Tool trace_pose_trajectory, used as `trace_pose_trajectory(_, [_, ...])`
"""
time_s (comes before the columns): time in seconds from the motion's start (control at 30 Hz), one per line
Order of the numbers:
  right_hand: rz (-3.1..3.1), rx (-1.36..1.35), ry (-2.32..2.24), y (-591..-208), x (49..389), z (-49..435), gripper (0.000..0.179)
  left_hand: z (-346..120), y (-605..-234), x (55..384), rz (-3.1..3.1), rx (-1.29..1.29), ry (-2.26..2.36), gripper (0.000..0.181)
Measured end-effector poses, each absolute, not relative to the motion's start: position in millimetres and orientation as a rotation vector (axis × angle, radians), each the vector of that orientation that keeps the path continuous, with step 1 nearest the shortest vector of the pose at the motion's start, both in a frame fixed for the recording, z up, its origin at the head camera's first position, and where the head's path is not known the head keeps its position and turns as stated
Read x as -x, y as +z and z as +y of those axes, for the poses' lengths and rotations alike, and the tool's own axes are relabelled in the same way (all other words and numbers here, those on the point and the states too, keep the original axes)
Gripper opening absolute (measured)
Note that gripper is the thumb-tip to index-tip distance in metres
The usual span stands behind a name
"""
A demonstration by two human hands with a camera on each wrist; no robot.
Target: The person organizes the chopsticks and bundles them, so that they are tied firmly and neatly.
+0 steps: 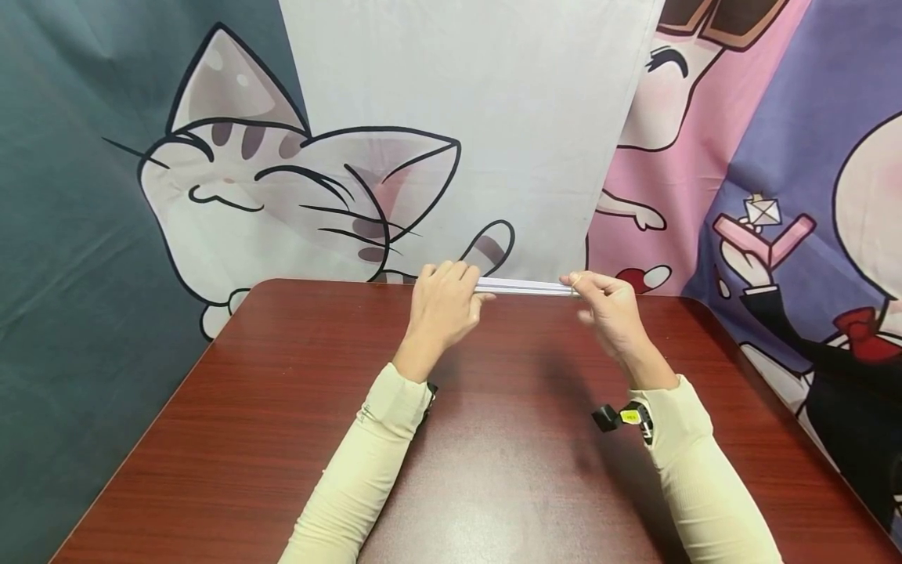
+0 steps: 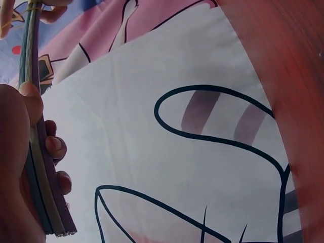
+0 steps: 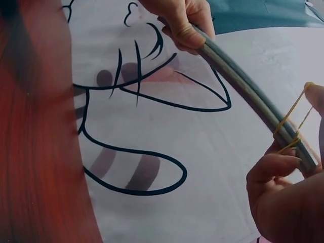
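Note:
A bundle of long thin strips [image 1: 524, 287], pale in the head view, is held level above the far table edge. My left hand [image 1: 444, 307] grips its left part; in the left wrist view the thumb lies along one side and fingers curl round the other. At the opposite end is my right hand [image 1: 615, 315]. A thin yellow rubber band [image 3: 290, 111] loops round the bundle there, and the right hand pulls one side of it out taut with a digit. Other right fingers [image 3: 276, 167] touch the bundle near that end. The strips' exact material cannot be told.
The reddish-brown wooden table [image 1: 282, 407] spreads below both arms. Behind it hangs a cloth backdrop [image 1: 451, 70] with cartoon figures, close to the far edge. A small dark device with a yellow label [image 1: 629, 417] is on the right wrist.

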State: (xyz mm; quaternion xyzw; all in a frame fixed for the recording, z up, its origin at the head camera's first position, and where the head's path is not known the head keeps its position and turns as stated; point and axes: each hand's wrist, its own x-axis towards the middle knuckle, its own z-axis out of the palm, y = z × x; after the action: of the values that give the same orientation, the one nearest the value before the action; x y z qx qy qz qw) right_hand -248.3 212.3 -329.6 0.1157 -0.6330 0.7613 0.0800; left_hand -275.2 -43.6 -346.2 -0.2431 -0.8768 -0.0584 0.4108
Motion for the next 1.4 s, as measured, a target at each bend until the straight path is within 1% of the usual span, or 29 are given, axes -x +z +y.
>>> trace_pose_trajectory(0.27, [-1.934,-0.417,2.122,-331,251,214,0.022,-43,-348,276,-2.195,0.622,-0.164,0.020])
trace_pose_trajectory(0.47, [-1.977,-0.459,1.798,-327,246,211,0.008,-44,-348,276,-2.206,0.616,-0.177,0.027])
trace_pose_trajectory(0.7, [-1.840,-0.702,1.263,-319,224,193,0.004,-46,-349,276,-2.225,0.589,-0.180,0.032])
trace_pose_trajectory(0.83, [-1.649,-0.854,1.182,-324,223,187,0.009,-46,-348,277,-2.237,0.570,-0.181,0.034])
trace_pose_trajectory(0.97, [-1.509,-0.960,1.188,-331,226,186,0.009,-47,-347,277,-2.225,0.537,-0.194,0.034])
trace_pose_trajectory(1.07, [-1.486,-0.930,1.220,-335,226,188,0.007,-47,-346,276,-2.227,0.528,-0.187,0.032])
trace_pose_trajectory(1.2, [-1.520,-0.764,1.302,-342,230,191,0.006,-47,-347,275,-2.260,0.515,-0.167,0.033])
trace_pose_trajectory(1.3, [-1.510,-0.641,1.456,-347,234,193,0.006,-46,-348,274,-2.261,0.499,-0.177,0.035])
trace_pose_trajectory(1.4, [-1.461,-0.545,1.618,-350,235,195,0.014,-46,-346,275,-2.244,0.490,-0.192,0.035])
